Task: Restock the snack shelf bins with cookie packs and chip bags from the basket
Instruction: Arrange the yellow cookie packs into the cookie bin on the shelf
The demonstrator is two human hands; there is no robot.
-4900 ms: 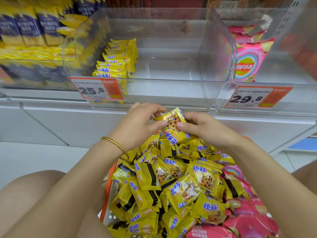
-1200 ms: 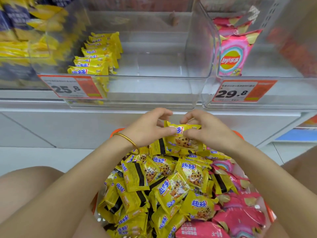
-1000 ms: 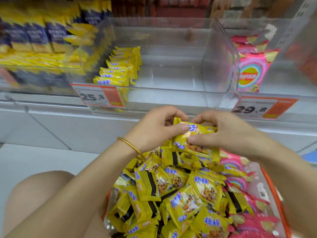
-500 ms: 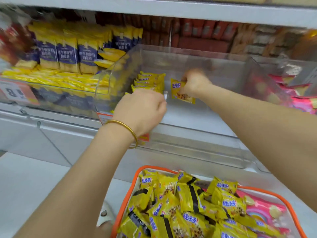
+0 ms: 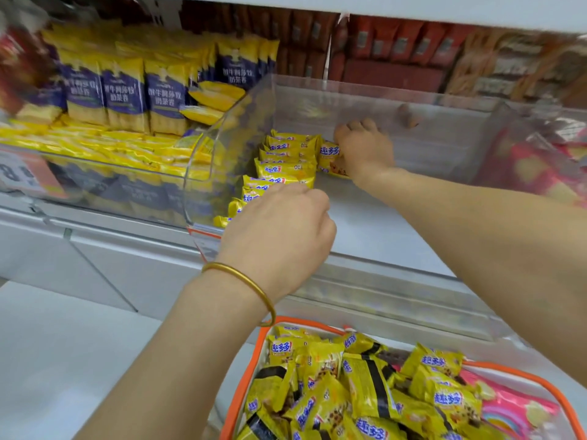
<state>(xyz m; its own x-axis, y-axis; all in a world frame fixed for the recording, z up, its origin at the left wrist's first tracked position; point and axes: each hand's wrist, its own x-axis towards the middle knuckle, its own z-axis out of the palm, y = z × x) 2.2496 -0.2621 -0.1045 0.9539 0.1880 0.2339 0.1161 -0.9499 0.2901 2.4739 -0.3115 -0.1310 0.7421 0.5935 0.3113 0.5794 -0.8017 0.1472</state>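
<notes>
My right hand (image 5: 365,150) reaches deep into the clear shelf bin (image 5: 203,176) and grips a yellow cookie pack (image 5: 328,155), holding it upright right beside the row of cookie packs (image 5: 286,166) along the bin's left side. My left hand (image 5: 279,230), with a gold bangle on the wrist, hovers over the bin's front edge with its fingers curled; what lies under them is hidden. Below, the orange-rimmed basket (image 5: 251,376) holds several yellow cookie packs (image 5: 352,392) and pink chip bags (image 5: 514,411).
The bin to the left holds blue-and-yellow packs (image 5: 127,90) behind an orange price tag (image 5: 22,176). To the right, another clear bin holds pink chip bags (image 5: 533,166). An upper shelf edge (image 5: 413,7) hangs overhead. Bare bin floor (image 5: 381,223) lies right of the cookie row.
Both hands rose from the basket to the bin. My right hand carried the cookie pack in and set it lower against the back of the row; my left hand stayed at the front edge.
</notes>
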